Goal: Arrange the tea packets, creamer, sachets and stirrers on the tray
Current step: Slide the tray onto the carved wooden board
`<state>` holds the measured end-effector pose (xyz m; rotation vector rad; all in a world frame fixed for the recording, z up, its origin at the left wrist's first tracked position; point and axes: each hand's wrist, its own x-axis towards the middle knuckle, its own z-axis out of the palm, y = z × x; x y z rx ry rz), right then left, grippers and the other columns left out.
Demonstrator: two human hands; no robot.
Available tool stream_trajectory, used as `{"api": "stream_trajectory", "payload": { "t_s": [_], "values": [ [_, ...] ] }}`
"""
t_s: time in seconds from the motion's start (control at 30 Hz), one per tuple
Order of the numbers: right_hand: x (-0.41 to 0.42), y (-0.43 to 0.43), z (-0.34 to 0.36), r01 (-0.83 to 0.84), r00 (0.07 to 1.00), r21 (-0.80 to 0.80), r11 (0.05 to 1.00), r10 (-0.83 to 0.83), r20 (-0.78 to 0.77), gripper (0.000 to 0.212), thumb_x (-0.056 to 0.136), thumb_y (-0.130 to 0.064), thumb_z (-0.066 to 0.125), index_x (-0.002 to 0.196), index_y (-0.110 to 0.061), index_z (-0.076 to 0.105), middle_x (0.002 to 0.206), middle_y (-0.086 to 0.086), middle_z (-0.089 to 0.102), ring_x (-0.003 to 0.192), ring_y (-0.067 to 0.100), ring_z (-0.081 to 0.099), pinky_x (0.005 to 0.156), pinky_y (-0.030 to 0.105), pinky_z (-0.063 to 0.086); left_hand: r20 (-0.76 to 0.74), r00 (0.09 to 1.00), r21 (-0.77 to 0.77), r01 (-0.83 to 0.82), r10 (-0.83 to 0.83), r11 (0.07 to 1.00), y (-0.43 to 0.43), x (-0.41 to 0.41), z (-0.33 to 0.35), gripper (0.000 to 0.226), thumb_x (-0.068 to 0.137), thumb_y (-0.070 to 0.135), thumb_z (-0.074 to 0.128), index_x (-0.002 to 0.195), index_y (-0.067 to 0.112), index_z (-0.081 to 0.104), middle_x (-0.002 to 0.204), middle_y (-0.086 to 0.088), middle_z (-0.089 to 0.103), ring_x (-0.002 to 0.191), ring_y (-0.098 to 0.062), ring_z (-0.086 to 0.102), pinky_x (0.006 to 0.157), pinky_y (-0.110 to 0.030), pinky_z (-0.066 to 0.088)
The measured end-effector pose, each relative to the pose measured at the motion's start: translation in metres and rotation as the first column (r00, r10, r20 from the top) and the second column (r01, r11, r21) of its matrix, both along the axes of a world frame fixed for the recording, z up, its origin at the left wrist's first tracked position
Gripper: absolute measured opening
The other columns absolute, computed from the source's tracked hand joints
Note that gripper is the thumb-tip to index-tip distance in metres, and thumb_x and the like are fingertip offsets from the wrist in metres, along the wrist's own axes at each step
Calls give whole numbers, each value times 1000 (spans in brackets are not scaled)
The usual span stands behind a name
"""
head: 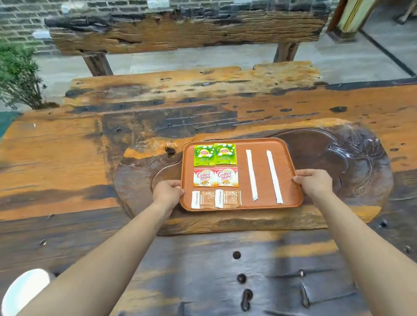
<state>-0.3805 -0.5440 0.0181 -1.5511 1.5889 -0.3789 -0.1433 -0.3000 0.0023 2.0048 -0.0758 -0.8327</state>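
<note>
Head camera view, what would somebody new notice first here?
Probably the orange tray at the middle of the weathered wooden table, gripped by the left hand and the right hand at its side edges. On its left side lie neat pairs: green tea packets, red and white creamer packets, brown sachets. Two white wrapped stirrers lie parallel on the right.

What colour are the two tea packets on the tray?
Green tea packets, yellow logo, seen in the head view.
</note>
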Motion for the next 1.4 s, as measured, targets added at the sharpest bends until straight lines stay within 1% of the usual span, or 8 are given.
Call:
{"api": "stream_trajectory", "payload": {
  "t_s": [0.07,0.2,0.47,0.7,0.93,1.23,1.33,1.4],
  "values": [
    [2,-11,-8,11,999,-8,1000,-11,-36,20,81,-11,69,101,-8,73,106,15,72,93,26,65,95,39,52,-14,1000,21,-1,1,1000,-13,2,-11,25,85,-3,54,106,1,67,100,-16,70,89,-26,65,91,-43,54],
    [4,-23,-24,-9,994,-56,998,3,-108,22,83,-11,66,104,-7,72,112,15,71,107,27,62,93,27,45,-26,999,56,46,-45,997,-26,-3,-26,28,83,-1,56,110,3,67,107,-18,70,101,-31,66,93,-43,53],
    [11,-34,-49,-3,983,-100,995,-16,-181,23,88,-13,60,108,-9,71,118,14,68,110,29,60,92,27,45,16,996,68,89,-90,994,-34,-4,-38,32,84,2,58,115,7,65,107,-14,71,103,-28,65,96,-42,51],
    [16,-38,-55,-58,972,-177,982,15,-236,24,87,-12,58,107,-11,71,116,16,68,109,34,59,94,33,47,41,994,86,101,-105,991,-42,0,-43,30,83,5,61,113,10,66,102,-13,72,100,-28,66,95,-43,52],
    [16,-41,-55,-30,979,-159,987,-3,-203,23,87,-11,60,107,-9,71,117,17,67,110,32,59,95,30,45,150,977,154,131,-154,979,-43,-2,-40,31,82,9,63,112,11,65,88,-4,67,95,-23,63,94,-35,49],
    [16,-38,-48,40,988,-79,996,-51,-147,24,87,-14,61,109,-8,70,118,15,67,111,28,59,94,28,44,155,954,141,235,-256,962,-30,1,-36,40,77,13,70,117,10,61,83,-4,67,91,-24,66,93,-36,49],
    [17,-28,-41,18,983,-116,993,-39,-178,32,89,-15,55,119,-5,62,126,17,61,120,32,53,103,34,40,144,954,101,251,-264,963,-17,-2,-31,40,80,15,68,118,10,59,75,0,65,78,-22,65,91,-36,51],
    [21,-15,-33,-38,974,-186,982,-5,-227,33,89,-13,50,119,-2,60,125,23,59,120,38,51,101,40,42,146,961,52,230,-235,972,-1,-3,-26,31,84,15,64,114,10,61,68,5,60,69,-19,61,85,-35,53]
  ]
}}
